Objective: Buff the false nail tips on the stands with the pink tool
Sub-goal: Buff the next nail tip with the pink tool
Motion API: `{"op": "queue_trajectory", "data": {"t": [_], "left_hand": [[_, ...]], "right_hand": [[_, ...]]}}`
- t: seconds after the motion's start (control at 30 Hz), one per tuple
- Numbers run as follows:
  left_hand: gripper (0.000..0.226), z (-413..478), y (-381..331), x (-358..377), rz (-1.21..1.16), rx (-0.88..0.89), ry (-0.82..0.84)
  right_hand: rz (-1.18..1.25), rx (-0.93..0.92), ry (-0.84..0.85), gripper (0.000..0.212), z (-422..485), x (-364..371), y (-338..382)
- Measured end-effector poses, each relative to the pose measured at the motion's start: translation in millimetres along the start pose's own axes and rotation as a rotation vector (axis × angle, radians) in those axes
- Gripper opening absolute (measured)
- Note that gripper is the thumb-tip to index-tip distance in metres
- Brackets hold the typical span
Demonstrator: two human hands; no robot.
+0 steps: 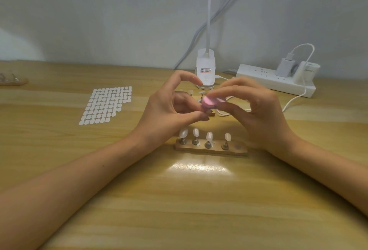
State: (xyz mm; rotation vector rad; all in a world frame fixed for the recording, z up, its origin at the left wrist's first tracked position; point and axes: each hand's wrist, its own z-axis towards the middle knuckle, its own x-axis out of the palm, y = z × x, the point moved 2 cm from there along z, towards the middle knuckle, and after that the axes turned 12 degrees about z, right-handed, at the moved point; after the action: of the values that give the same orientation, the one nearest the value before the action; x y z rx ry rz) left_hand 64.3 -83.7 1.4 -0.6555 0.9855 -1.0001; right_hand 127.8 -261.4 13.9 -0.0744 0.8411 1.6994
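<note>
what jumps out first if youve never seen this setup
Two hands meet above the table's middle: the right hand holds a pink tool, and the left hand pinches its fingers together beside it. Nearer the camera sits a wooden stand with four pale nail tips; a sheet of white stickers lies to the left.

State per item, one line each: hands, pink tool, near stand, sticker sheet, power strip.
left hand: fingertips pinched beside the tool, held item hidden
right hand: grips pink tool
pink tool: off the table
near stand: four nail tips upright, rightmost slot empty
sticker sheet: flat, partly used
power strip: charger plugged in
</note>
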Motion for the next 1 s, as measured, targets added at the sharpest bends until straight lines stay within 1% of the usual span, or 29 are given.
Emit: {"op": "queue_trajectory", "data": {"t": [0.03, 0.13, 0.27, 0.37, 0.4, 0.5, 0.6, 0.63, 0.73, 0.83, 0.93, 1.0], "left_hand": [[0.053, -0.3, 0.0, 0.1, -0.005, 0.000, -0.001], [0.052, -1.1, -1.6, -0.3, 0.001, 0.012, 0.003], [0.052, -0.6, -0.5, -0.2, 0.008, 0.011, -0.002], [0.050, -1.1, -2.2, 0.2, 0.001, 0.022, 0.003], [0.050, -0.8, -1.9, 0.5, 0.002, 0.019, 0.004], [0.052, -0.4, -1.2, 0.6, 0.010, 0.014, 0.000], [0.050, -0.9, -2.6, 0.5, 0.005, 0.026, 0.008], [0.050, -0.6, -2.3, 0.5, 0.004, 0.026, 0.010], [0.051, -0.2, -0.5, -0.2, 0.015, 0.021, -0.003], [0.048, -0.5, -0.3, 0.1, -0.007, 0.027, 0.009], [0.050, 0.3, 0.4, 0.0, 0.007, 0.017, -0.004], [0.050, -0.3, 0.0, 0.2, 0.009, 0.024, 0.000]], "right_hand": [[-0.007, 0.012, -0.010, 0.021, 0.2, -1.4, -1.0], [0.014, -0.049, 0.063, 0.022, -2.1, 3.5, 2.0], [-0.007, -0.001, -0.004, 0.022, -0.5, 0.1, -1.1], [0.024, -0.042, 0.057, 0.022, -2.1, 4.2, 2.1], [0.023, -0.038, 0.049, 0.022, -1.7, 3.7, 1.6], [-0.001, 0.021, -0.023, 0.021, 0.4, -1.4, -1.6], [0.014, -0.050, 0.059, 0.022, -1.9, 5.0, 2.7], [0.017, -0.053, 0.062, 0.022, -1.9, 5.2, 3.0], [0.009, -0.003, -0.001, 0.022, 0.1, 0.8, 0.7], [0.028, -0.044, 0.055, 0.022, -1.8, 4.5, 2.9], [0.026, 0.021, -0.003, 0.022, 0.4, 0.4, -1.0], [0.025, 0.017, 0.007, 0.022, 0.0, 1.2, -0.8]]}}
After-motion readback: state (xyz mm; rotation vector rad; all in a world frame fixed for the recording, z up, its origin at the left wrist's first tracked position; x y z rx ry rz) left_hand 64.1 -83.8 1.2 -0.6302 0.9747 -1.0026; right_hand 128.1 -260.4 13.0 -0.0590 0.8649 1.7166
